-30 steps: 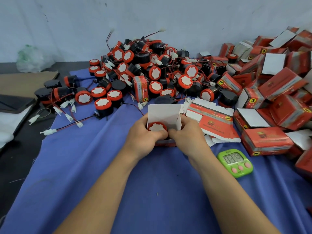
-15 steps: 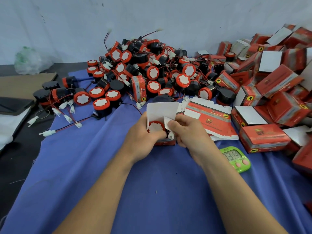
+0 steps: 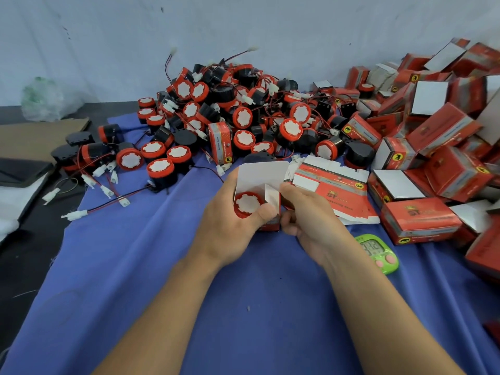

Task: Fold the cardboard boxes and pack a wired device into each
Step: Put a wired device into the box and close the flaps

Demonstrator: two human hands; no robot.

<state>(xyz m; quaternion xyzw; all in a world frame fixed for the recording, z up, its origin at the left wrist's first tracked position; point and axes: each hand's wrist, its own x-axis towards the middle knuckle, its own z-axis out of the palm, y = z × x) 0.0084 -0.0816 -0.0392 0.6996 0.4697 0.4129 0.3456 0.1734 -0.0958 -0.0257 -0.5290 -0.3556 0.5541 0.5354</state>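
Observation:
A small red cardboard box (image 3: 263, 175) with white inner flaps is held over the blue cloth at the centre. Inside it sits a wired device (image 3: 247, 204) with a red rim and a white face. My left hand (image 3: 230, 223) grips the box from the left, thumb over the device's lower edge. My right hand (image 3: 305, 215) holds the box's right side, its fingers bending the right side flap inward. The tall top flap stands upright behind the device.
A pile of black-and-red wired devices (image 3: 238, 120) lies behind the box. Flat unfolded boxes (image 3: 332, 185) lie just right of my hands. Folded red boxes (image 3: 422, 220) are heaped along the right. A green timer (image 3: 377, 251) rests on the blue cloth (image 3: 135, 280).
My right hand shifted from the box's front to its right side and folded the side flap inward. The device stays in the box. My left hand's grip is about the same.

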